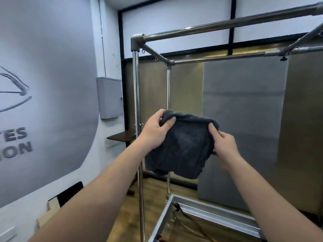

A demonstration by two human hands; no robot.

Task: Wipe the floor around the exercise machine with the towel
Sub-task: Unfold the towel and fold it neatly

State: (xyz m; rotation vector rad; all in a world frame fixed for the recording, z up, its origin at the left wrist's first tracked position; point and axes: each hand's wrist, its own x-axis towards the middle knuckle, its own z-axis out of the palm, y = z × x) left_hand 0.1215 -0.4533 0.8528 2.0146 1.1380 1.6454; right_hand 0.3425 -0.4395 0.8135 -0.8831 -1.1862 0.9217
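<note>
Grip: left hand (158, 131) and right hand (224, 144) pinch dark grey towel (183, 145) by its top corners, held up in air.
Machine: steel-frame exercise machine (136, 95) behind towel.
Floor: wooden floor (153, 194) below.
Wall: partial lettering (14, 142) "TES", "ON".

I counted one dark towel (181, 145), gripped by my two hands: left hand (155, 131) and right hand (223, 145). One exercise machine (138, 102) was present, with two upright chrome posts visible at its near end. One grey wall box (110, 96) and one small dark shelf (122, 137) were mounted on the wall.
</note>
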